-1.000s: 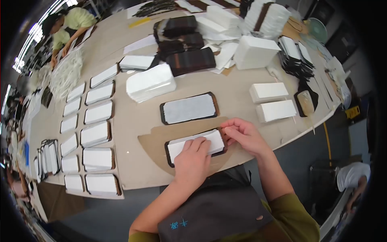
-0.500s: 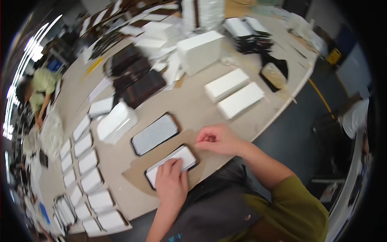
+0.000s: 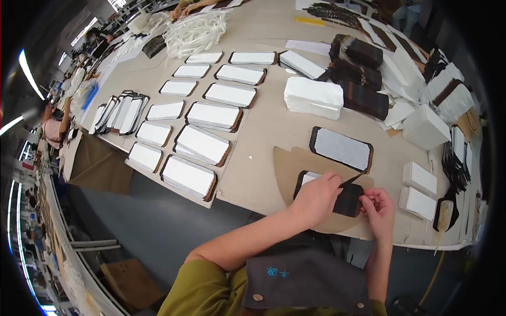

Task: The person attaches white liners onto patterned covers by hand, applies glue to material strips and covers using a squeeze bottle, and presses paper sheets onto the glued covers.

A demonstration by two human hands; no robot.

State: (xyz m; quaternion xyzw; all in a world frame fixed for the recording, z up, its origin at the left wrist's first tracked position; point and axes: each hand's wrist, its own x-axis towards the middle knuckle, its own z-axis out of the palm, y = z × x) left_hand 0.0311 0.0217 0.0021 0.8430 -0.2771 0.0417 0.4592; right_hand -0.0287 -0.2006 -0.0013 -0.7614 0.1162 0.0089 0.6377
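On a tan sheet (image 3: 284, 168) near the table's front edge lies a dark-edged piece with a white top (image 3: 310, 177). Its right part is covered by a dark flap (image 3: 349, 200). My left hand (image 3: 318, 200) rests over the middle of the piece, fingers closed at the upper edge of the flap, where a thin dark strip sticks up. My right hand (image 3: 378, 205) pinches the flap's right edge between thumb and finger. Just beyond lies a second dark-edged piece with a pale grey top (image 3: 341, 149), touched by neither hand.
Rows of white-topped pieces (image 3: 230, 95) lie to the left, with a standing bundle (image 3: 126, 111) beyond them. A white stack (image 3: 313, 97) and dark stacks (image 3: 362, 97) stand behind. White blocks (image 3: 420, 178) are at the right. Another person's hands (image 3: 178, 11) show at the far edge.
The view has swung left. The dark flap now covers the right part of the near piece, where white showed before. My right hand has come back to its edge, and my left fingers have closed.
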